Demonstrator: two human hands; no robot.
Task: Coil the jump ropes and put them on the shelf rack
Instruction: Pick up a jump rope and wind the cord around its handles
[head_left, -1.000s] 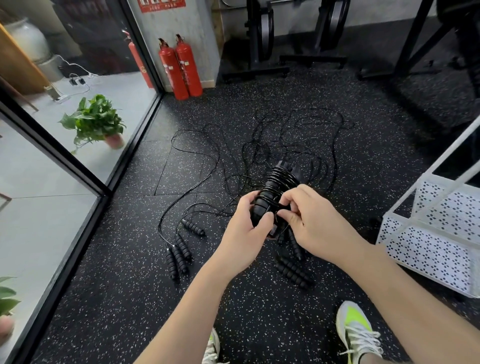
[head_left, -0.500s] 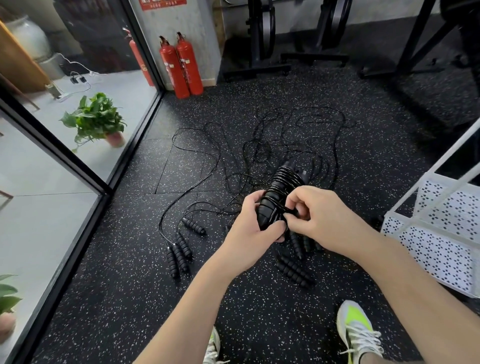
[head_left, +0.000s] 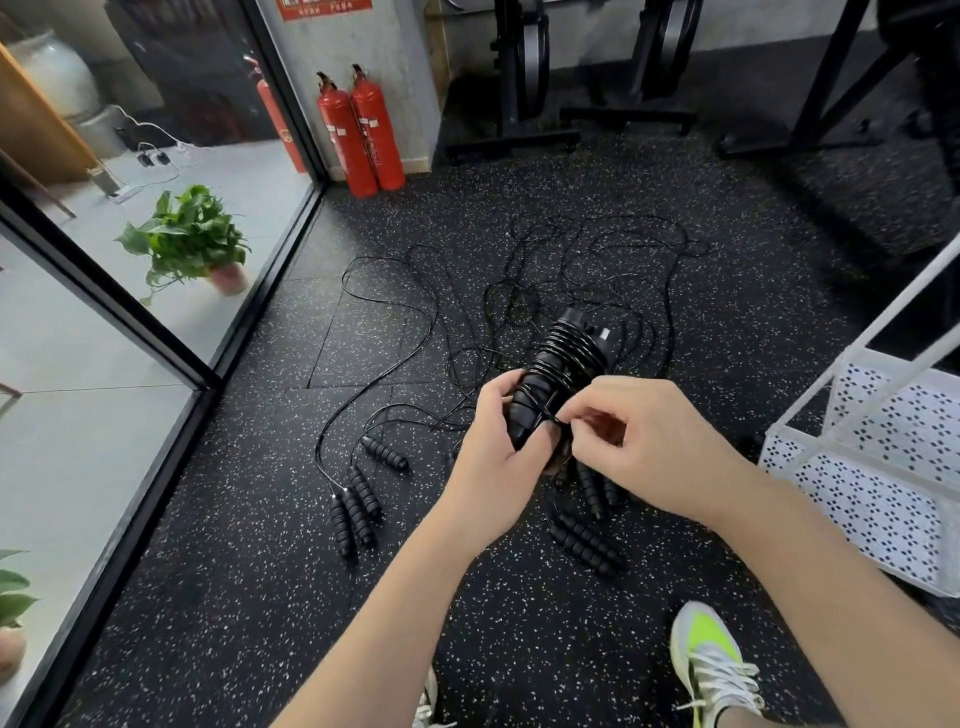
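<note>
Fingertips (head_left: 563, 418) now pinching cord, seemingly.

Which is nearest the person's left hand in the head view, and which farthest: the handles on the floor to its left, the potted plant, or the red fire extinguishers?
From the left hand:
1. Floor handles, just to its left.
2. Potted plant, behind the glass, farther left.
3. Fire extinguishers, against the far wall.

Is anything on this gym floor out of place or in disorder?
Yes. Several jump ropes lie uncoiled on the floor, their thin black cords crossing in a tangle and their handles scattered in groups. They are not on the white shelf rack at the right.
</note>
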